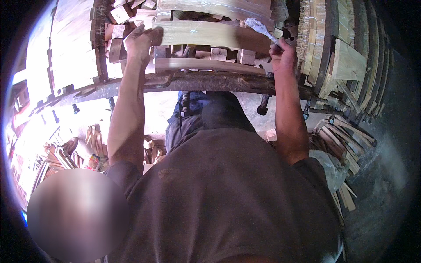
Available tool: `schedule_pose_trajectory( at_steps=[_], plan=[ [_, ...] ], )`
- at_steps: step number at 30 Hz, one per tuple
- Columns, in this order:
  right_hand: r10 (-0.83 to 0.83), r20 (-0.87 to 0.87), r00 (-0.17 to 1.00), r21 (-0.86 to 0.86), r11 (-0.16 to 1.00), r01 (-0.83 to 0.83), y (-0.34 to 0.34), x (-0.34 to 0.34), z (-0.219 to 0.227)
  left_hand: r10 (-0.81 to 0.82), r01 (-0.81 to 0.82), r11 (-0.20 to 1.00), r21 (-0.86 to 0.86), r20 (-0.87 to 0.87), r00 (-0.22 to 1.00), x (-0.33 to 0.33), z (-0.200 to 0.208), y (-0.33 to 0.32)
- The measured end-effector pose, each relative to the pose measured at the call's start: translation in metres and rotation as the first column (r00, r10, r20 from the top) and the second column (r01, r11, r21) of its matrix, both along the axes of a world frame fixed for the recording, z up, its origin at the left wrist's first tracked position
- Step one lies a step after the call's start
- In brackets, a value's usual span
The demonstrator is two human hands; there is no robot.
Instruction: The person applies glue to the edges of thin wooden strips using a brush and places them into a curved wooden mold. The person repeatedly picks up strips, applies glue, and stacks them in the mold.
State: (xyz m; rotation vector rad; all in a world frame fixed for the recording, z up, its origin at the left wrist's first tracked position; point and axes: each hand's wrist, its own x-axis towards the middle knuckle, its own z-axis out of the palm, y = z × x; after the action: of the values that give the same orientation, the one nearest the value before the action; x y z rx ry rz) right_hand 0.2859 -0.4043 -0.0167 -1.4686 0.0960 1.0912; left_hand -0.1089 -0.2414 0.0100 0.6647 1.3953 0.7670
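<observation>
- Brushing appears to be the step in hand: a person's left hand [139, 40] is steadying a pale, slightly curved board [201, 34] while the right hand [283, 53] is wielding a brush [259, 27] with white bristles. A whitish smear is showing on the board, probably glue.
- The next move seems to be calling for a firm hold on the left and a light sweep of the bristles along the board's face.
- The left fingers are closing around the board's left end, though blur is softening their outline.
- The right fingers are clenching the brush handle, with the bristles pointing up and to the left of the fist.
- The board is stretching from the left fingers toward the right fist, its far end lying beside and just left of that fist, under the brush. Whether the bristles are touching it, I cannot tell.
- Another pale board [206, 65] is lying between the hands, nearer the body, and loose wood blocks [219, 53] are showing through the gap.
- A dark metal bar [210, 82] is running across, on the body side of both hands.
</observation>
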Motion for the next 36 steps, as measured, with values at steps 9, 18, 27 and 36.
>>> schedule_pose_trajectory(
  at_steps=[9, 18, 27, 36],
  plan=[
    [0.041, -0.132, 0.99, 0.185, 0.983, -0.016, 0.045, 0.005, 0.025, 0.028, -0.082, 0.968, 0.236, 0.224, 0.974, -0.012, 0.087, 0.004],
    [0.184, -0.125, 0.975, 0.326, 0.936, -0.135, 0.138, 0.0, 0.035, 0.271, -0.26, 0.918, 0.3, 0.007, 0.963, -0.021, 0.162, -0.026],
    [0.3, 0.86, 0.413, -0.187, 0.938, -0.29, 0.297, 0.042, 0.089, 0.511, -0.538, 0.821, 0.193, 0.171, 0.842, -0.001, 0.121, -0.094],
    [0.673, 0.739, -0.036, -0.638, 0.682, -0.358, 0.39, 0.014, 0.07, 0.328, -0.301, 0.891, 0.341, -0.024, 0.944, 0.011, 0.14, -0.13]
  ],
)
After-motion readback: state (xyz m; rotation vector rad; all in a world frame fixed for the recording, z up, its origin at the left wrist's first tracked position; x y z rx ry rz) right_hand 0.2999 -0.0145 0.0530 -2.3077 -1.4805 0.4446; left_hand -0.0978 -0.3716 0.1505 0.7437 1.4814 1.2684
